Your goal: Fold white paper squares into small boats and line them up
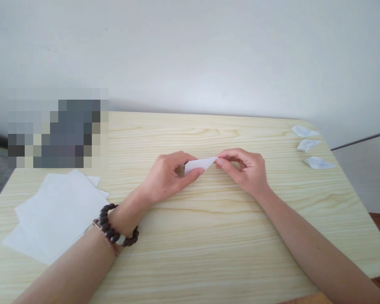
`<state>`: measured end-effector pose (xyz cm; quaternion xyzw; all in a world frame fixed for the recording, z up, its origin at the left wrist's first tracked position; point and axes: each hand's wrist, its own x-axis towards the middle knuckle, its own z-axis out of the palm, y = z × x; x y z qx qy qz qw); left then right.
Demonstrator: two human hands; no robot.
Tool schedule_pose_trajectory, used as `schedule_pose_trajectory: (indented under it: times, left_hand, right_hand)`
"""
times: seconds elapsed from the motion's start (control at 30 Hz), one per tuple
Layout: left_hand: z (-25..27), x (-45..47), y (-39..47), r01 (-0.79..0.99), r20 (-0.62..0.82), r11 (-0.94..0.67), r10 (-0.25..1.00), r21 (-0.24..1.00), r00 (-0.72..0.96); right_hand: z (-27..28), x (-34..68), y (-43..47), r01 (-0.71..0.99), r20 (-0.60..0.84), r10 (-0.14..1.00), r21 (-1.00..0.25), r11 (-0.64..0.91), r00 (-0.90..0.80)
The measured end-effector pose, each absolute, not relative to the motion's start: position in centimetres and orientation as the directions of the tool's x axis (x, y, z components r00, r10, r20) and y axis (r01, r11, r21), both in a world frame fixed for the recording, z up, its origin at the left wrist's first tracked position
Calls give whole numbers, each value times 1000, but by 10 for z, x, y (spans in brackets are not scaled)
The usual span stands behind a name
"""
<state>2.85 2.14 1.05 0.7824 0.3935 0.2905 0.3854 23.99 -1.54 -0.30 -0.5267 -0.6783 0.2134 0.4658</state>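
A small folded piece of white paper is held between my two hands over the middle of the table. My left hand grips its broad end, the thumb along the near side and the fingers behind. At the narrow, pointed end on the right, my right hand pinches the tip between thumb and fingers. The fingers behind the paper are partly hidden. A dark beaded bracelet circles my left wrist.
Several sheets of white paper lie fanned at the left. Behind them, a pixelated patch hides something dark. Three folded white paper pieces are lined up near the right edge of the wood-grain table. A pale wall borders its far edge.
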Motion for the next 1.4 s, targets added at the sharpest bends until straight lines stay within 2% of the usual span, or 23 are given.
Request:
schedule_pose_trajectory:
  times: [0.2, 0.37, 0.57, 0.67, 0.8, 0.97, 1.2, 1.4]
  left_hand:
    - [15, 29, 20, 341, 73, -346, 788, 874, 612]
    - [16, 29, 21, 334, 33, -301, 785, 893, 619]
    - [17, 30, 22, 317, 70, -359, 750, 878, 658]
    - [19, 30, 23, 311, 64, -360, 738, 880, 672]
    - [20, 28, 25, 316, -11, -282, 730, 906, 683]
    - [23, 24, 29, 276, -58, -207, 695, 938, 717]
    - [24, 20, 34, 253, -115, -132, 634, 958, 765]
    - [25, 21, 32, 250, -113, -131, 635, 959, 764]
  right_hand:
    - [-1, 240, -16, 502, 453, 887, -749, 434, -90]
    - [1, 240, -16, 505, 499, 845, -687, 521, -192]
    - [-3, 240, -16, 478, 556, 770, -608, 634, -315]
    - [-6, 239, -16, 471, 610, 705, -533, 702, -360]
    - [-7, 238, -17, 534, 667, 628, -386, 752, -402]
    - [-8, 239, -19, 573, 678, 564, -250, 781, -473]
    - [-6, 236, -22, 543, 651, 529, -209, 814, -543]
    - [-8, 234, -22, 563, 634, 575, -254, 787, -518]
